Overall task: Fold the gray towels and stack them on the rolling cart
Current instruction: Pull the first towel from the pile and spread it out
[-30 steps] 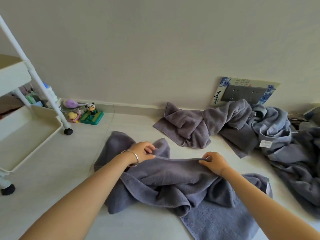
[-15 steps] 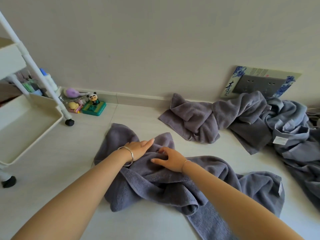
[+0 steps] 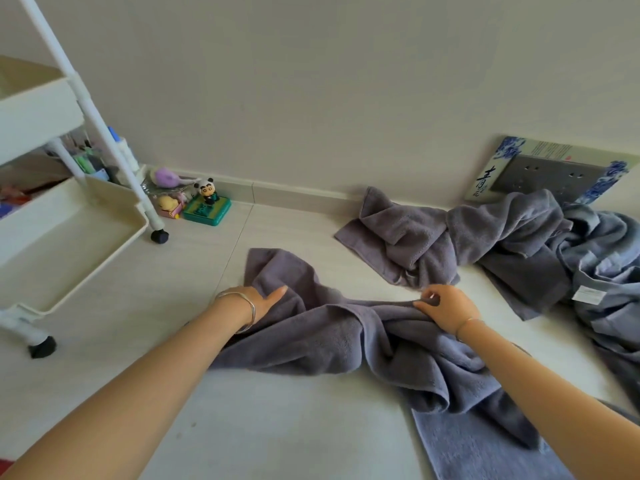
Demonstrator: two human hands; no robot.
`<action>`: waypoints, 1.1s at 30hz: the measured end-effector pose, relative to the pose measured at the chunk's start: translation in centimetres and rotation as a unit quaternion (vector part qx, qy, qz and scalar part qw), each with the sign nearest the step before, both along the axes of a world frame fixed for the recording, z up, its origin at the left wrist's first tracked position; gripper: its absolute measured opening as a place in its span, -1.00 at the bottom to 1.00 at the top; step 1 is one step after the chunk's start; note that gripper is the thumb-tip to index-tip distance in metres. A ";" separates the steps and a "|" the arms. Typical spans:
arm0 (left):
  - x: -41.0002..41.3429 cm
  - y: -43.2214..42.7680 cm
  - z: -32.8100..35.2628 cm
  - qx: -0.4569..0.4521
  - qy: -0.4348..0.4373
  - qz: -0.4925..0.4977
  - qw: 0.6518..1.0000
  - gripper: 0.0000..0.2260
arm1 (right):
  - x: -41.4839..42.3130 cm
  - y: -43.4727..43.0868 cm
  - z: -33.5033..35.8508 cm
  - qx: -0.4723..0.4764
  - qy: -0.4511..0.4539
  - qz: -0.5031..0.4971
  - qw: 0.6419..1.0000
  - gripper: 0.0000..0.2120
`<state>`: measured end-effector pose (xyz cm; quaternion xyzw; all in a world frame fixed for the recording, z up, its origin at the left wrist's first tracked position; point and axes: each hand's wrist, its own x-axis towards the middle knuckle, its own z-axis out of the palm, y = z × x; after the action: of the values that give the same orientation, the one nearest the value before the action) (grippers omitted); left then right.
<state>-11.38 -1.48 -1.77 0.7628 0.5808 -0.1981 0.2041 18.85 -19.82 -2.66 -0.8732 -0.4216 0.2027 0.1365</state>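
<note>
White rolling cart [image 3: 65, 233] at left on the floor [image 3: 294, 427], heap of gray towels [image 3: 519, 244] by the wall, one rumpled gray towel [image 3: 346, 337] on floor between, left hand [image 3: 261, 301] flat on it, grip spread, right hand [image 3: 446, 306] grip pinching its edge

Two bare hands are in view, the left hand [image 3: 263, 301] and the right hand [image 3: 446, 306], each wrist wearing one thin bangle. One gray towel [image 3: 346, 337] lies crumpled under them, and a heap of gray and blue-gray towels [image 3: 519, 244] sits by the wall, tangled so that its number cannot be told. There is one white rolling cart [image 3: 69, 230] showing two trays and two black casters, one panda figurine [image 3: 207, 192], and one wall socket plate [image 3: 547, 174].
</note>
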 end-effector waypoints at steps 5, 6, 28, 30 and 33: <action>1.0 -0.1 -1.1 0.124 -0.138 -0.155 0.970 -0.45 | -4.0 4.2 0.6 0.105 0.101 0.041 0.988 -0.75; 1.4 -0.1 -1.4 0.106 -0.169 -0.170 0.965 -0.48 | -5.2 5.2 0.8 0.090 0.138 0.054 0.985 -0.70; -2.9 0.1 -4.5 0.161 -0.148 -0.001 0.976 -0.49 | -9.2 10.1 3.0 0.065 -0.078 0.081 0.992 -0.82; -4.5 0.8 -4.8 0.172 -0.165 0.095 0.966 -0.50 | -10.7 10.7 0.9 0.059 -0.084 0.113 0.988 -0.63; -6.2 2.0 -4.6 0.143 -0.232 0.134 0.953 -0.61 | -13.6 12.1 -0.6 0.091 0.024 0.156 0.983 -0.68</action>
<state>-17.56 0.56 -6.39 0.7242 0.6362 0.0988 0.2470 5.26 -7.72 -3.26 -0.7756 -0.5658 0.2034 0.1920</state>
